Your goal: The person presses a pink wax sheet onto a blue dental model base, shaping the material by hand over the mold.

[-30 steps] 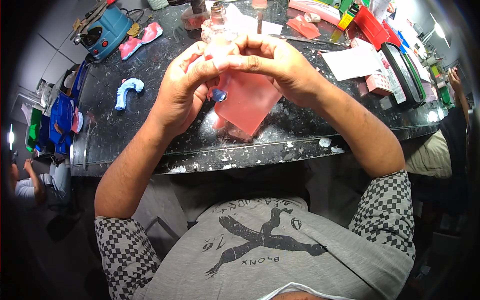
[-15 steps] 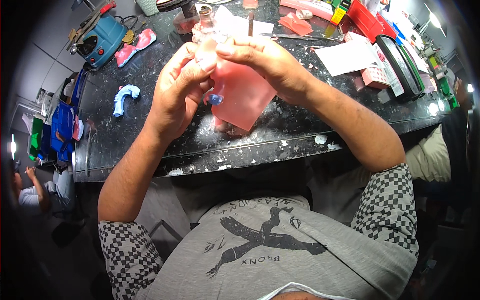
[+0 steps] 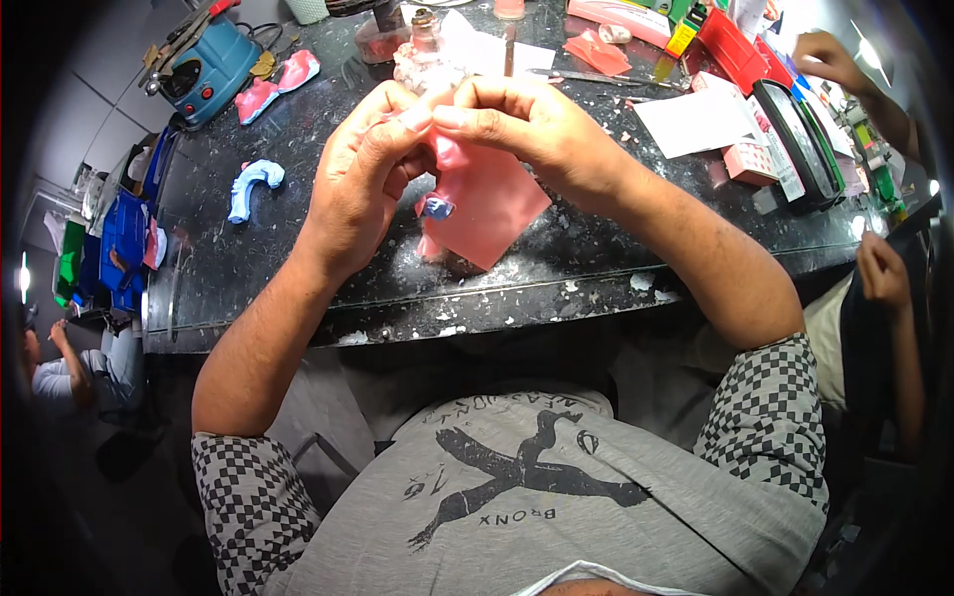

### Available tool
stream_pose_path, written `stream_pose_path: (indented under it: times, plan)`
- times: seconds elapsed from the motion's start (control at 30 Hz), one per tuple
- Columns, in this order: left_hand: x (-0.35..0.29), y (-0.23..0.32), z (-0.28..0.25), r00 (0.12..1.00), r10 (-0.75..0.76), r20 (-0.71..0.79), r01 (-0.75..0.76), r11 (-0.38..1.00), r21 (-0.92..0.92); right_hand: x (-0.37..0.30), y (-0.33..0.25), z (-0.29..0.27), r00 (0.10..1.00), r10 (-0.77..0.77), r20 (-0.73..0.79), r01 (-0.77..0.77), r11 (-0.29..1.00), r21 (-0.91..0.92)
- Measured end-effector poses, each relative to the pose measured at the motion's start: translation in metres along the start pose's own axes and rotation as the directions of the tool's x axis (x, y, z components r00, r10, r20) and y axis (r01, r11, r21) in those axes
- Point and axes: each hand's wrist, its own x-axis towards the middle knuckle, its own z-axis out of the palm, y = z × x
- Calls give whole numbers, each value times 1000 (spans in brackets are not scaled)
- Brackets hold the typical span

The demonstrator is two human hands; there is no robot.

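A thin pink wax sheet (image 3: 502, 214) hangs in front of me above the dark workbench, pinched along its upper edge by both hands. My left hand (image 3: 358, 184) grips it with thumb and fingers closed. My right hand (image 3: 537, 124) pinches beside it, thumb near the left thumb. Along the sheet's left side runs a lumpy, folded pink edge, with a small blue lump (image 3: 437, 208) showing at its lower end. The fingers hide what lies under the upper edge. To the left, a light-blue arch-shaped dental piece (image 3: 253, 187) lies on the bench.
Pink-and-blue pieces (image 3: 276, 87) and a blue machine (image 3: 204, 79) stand far left. Beyond my hands are a glass burner (image 3: 424, 30) and a slim metal tool (image 3: 586, 78). White paper (image 3: 696, 124) and a black case (image 3: 798, 144) lie right. Another person's hand (image 3: 830, 60) reaches in there.
Both hands have moved slightly, with thumbs closer together over the wax, and the folded left edge shows more. Another person's hands have come into view at the right.
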Motion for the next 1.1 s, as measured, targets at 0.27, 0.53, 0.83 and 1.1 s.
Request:
stream_pose_path:
  times: [0.27,0.53,0.83,1.1]
  plan:
    - [-1,7,8,1000,15,-7,-15,1000,16,2,5,-1,994,89,-65,-87,996,28]
    - [-1,8,10,995,-46,-89,52,997,62,3,5,-4,989,150,-2,-150,985,89]
    - [1,8,9,993,-3,-118,-2,999,-45,4,3,0,994,-12,-107,9,1000,-27]
    - [5,4,9,978,15,-210,-1,998,68,1,-10,0,947,-85,-311,116,990,84]
